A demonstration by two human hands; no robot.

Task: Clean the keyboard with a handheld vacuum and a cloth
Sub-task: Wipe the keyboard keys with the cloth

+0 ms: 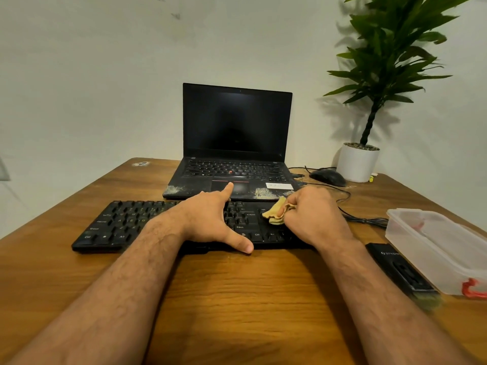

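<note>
Two hands at work over the keyboard [123, 223], both at 12 o'clock from the wearer. Left hand [210, 219] spread wide across the middle keys, forefinger stretched toward the laptop [234, 143], thumb hooked over the near edge; holds nothing, probably pins the board so that wiping does not slide it on the smooth table [237, 299]. Right hand [313, 217] curled round a bunched yellow cloth [275, 213], pressed on the keys at the right end, just left of the knuckles. Bunched small, most likely to reach between keys instead of skating over the tops. Cannot tell how hard it presses.

Vacuum [400, 272], a black bar with a bristled nozzle toward the wearer, lying at 3 o'clock of the keyboard, apart from both hands, touching or just beside a clear plastic box [434, 241]. Parked within easy reach of the right hand, so likely set aside for the wiping stage; whether suction comes first or has been done cannot be told.

Laptop open and dark at 12 o'clock behind the keyboard, pale dusty patches on its palm rest. Mouse [328, 177] at 1 o'clock, its cable running down past the right hand. Potted plant [382, 61] at 2 o'clock in the corner.

Left-end keys uncovered and well apart from the cloth, so plenty probably left to wipe. Risk: cable snagging the right wrist.
</note>
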